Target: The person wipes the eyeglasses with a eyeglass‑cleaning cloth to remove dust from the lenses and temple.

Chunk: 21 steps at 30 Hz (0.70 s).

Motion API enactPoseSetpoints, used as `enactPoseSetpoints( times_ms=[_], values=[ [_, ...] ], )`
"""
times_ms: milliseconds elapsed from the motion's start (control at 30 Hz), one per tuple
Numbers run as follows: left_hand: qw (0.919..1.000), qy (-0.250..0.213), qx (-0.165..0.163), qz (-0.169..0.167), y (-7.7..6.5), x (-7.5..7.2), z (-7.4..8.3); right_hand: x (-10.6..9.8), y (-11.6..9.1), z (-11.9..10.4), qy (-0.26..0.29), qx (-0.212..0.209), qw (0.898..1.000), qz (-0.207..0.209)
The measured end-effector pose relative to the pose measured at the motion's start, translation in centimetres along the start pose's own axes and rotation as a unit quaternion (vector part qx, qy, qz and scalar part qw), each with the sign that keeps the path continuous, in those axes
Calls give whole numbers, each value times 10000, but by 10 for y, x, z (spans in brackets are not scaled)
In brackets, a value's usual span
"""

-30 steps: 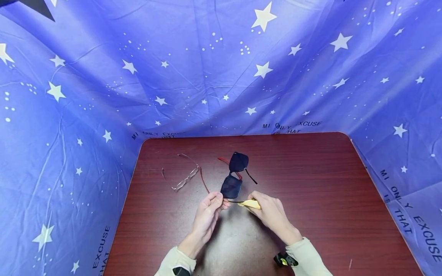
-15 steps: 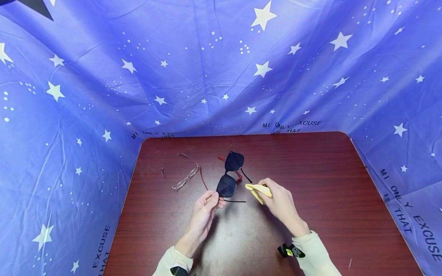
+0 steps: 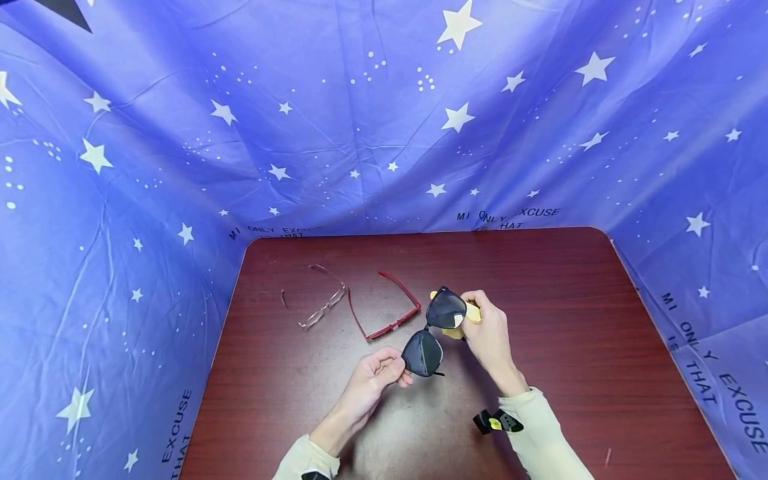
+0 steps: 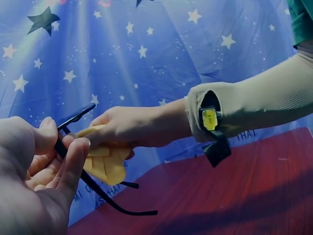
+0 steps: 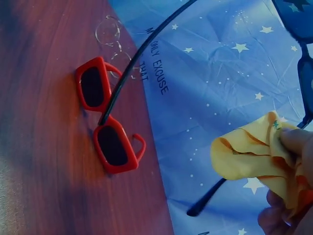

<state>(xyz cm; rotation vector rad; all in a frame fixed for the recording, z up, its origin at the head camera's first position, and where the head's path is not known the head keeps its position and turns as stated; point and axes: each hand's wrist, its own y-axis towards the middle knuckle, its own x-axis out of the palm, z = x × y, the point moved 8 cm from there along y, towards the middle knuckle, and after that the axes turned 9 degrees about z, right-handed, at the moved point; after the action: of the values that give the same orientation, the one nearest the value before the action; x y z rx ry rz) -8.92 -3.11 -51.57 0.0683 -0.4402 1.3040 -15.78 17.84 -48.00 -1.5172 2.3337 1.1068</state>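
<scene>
Black sunglasses (image 3: pixel 423 353) are held up above the table, their temples unfolded. My left hand (image 3: pixel 375 377) pinches one end of the frame between thumb and fingers, as the left wrist view also shows. At the other end, my right hand (image 3: pixel 489 330) grips a folded yellow cloth (image 5: pixel 249 152). In the right wrist view the cloth wraps over one black temple (image 5: pixel 205 198) near its hinge; its tip sticks out below. Part of the cloth lies behind the dark lens in the head view.
Red-framed sunglasses (image 3: pixel 393 325) with open temples lie on the brown table (image 3: pixel 570 320), left of the held pair. Farther left lie clear thin-rimmed glasses (image 3: pixel 324 310). A blue star-patterned curtain (image 3: pixel 360 133) surrounds the table's back and sides.
The black sunglasses have moved right and tilted, uncovering the red pair. My right hand first drew the cloth off the near temple, then brought it up to the far end.
</scene>
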Motion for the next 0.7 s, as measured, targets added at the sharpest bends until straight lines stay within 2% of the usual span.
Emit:
enactPoseSetpoints(
  times_ms=[167,300,533,700],
  values=[
    [9998,188,42,-63,0,2,1,1,-1,6,-231,349,9991,25],
    [9995,287,43,-80,-1,3,2,6,-7,15,-499,620,9966,-222],
    [9993,337,112,-73,-2,1,2,14,-20,33,-1004,798,9892,-713],
    [9994,334,124,-51,-2,-1,3,15,-25,45,-1176,974,9842,-893]
  ],
)
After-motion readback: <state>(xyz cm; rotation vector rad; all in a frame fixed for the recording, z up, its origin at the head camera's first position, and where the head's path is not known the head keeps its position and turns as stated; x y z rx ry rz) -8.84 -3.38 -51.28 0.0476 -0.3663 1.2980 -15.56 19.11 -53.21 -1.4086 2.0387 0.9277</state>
